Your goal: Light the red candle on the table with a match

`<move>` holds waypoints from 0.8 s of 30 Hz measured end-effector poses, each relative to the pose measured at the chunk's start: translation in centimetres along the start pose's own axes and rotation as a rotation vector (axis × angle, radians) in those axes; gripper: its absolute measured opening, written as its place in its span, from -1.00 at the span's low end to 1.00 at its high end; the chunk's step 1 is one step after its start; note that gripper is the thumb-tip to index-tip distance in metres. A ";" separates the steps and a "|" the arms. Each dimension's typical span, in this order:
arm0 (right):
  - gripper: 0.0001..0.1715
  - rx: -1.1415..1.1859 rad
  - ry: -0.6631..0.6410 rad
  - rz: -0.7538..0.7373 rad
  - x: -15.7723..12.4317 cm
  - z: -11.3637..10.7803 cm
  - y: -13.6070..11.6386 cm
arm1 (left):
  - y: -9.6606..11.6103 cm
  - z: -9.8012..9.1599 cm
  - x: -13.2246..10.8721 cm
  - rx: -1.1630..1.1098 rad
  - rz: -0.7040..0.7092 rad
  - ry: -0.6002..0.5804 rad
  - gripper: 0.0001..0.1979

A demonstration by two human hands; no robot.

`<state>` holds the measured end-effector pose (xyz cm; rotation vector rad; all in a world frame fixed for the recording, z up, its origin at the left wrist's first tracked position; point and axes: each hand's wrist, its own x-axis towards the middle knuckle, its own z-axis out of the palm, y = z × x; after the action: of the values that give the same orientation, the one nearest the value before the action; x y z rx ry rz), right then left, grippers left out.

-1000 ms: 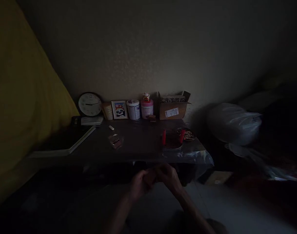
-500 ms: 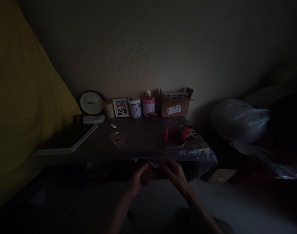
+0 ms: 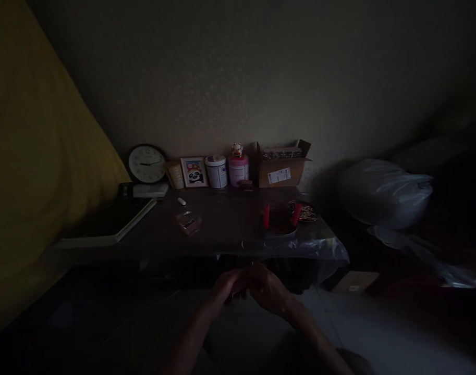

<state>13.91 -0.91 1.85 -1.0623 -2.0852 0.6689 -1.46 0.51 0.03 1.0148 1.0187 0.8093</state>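
Note:
The room is very dark. My left hand (image 3: 224, 289) and my right hand (image 3: 267, 289) are held together just below the front edge of a low dark table (image 3: 222, 237). Both have their fingers curled around a small dark object (image 3: 241, 290) between them; what it is I cannot make out. The hands hang in front of the table, apart from it. On the tabletop closest to them lie a small packet (image 3: 187, 223) and a dish with two red pieces (image 3: 279, 219).
Along the wall stand a round clock (image 3: 147, 163), a framed picture (image 3: 194, 172), a white tin (image 3: 216, 171), a pink tin (image 3: 238, 168) and a cardboard box (image 3: 281, 165). A book (image 3: 108, 223) lies at the left, yellow fabric (image 3: 34, 156) beyond it. A white bag (image 3: 382, 192) sits right.
My hands, slightly apart half a second ago with the small object showing between them, have closed together again and dropped a little lower. The view has barely shifted.

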 end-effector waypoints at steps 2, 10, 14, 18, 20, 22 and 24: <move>-0.66 0.026 0.046 0.011 0.1 -0.4 -0.1 | 0.4 -0.1 -0.2 0.004 0.007 0.009 -0.68; -0.77 0.362 0.245 0.241 -0.1 -2.6 -1.0 | 3.5 0.0 -3.4 0.126 0.220 0.009 -0.48; -0.79 0.444 0.229 0.274 -0.1 -2.5 -1.2 | 4.4 0.1 -4.3 0.125 0.235 -0.007 -0.53; -0.81 0.483 0.190 0.293 -0.1 -2.1 -1.2 | 3.9 -0.1 -3.4 0.081 0.180 0.027 -0.58; -0.82 0.457 0.165 0.281 -0.1 -1.9 -1.0 | 3.3 -0.3 -2.6 0.056 0.092 0.029 -0.61; -0.85 0.348 0.140 0.239 -0.1 -1.7 -0.8 | 2.8 -0.4 -2.1 0.039 0.005 0.039 -0.68; -0.85 0.225 0.108 0.188 0.0 -1.5 -0.6 | 2.5 -0.6 -1.9 0.024 -0.033 0.056 -0.74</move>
<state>14.73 -1.02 3.25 -1.1467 -1.7849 0.8949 -2.87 -0.21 2.84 0.9980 1.0921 0.8039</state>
